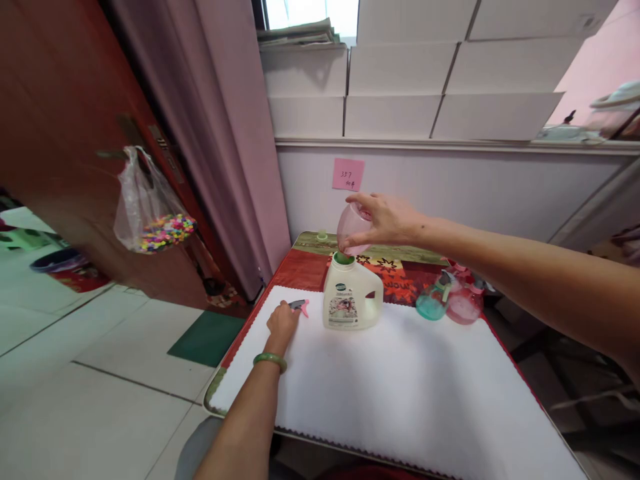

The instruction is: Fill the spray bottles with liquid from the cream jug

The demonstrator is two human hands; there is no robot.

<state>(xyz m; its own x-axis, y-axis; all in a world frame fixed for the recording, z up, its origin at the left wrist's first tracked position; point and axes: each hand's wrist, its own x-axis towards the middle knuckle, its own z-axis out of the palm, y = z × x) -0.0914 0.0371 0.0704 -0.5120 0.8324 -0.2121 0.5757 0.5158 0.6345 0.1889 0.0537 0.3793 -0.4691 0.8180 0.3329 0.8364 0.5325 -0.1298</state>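
Observation:
A white detergent jug (353, 297) with a green neck stands open on the white cloth (400, 380). My right hand (387, 219) grips a clear pink cap (353, 229) just above the jug's mouth, tilted towards it. My left hand (283, 322) rests on the cloth to the left of the jug, fingers curled over a small grey and pink spray head (300, 306). A green bangle (270, 360) circles my left wrist.
A teal spray bottle (431, 300) and a pink one (465, 303) lie right of the jug. The small table (300, 263) stands against a wall bearing a pink note (348, 175). A bag of coloured beads (150, 220) hangs on the door at left.

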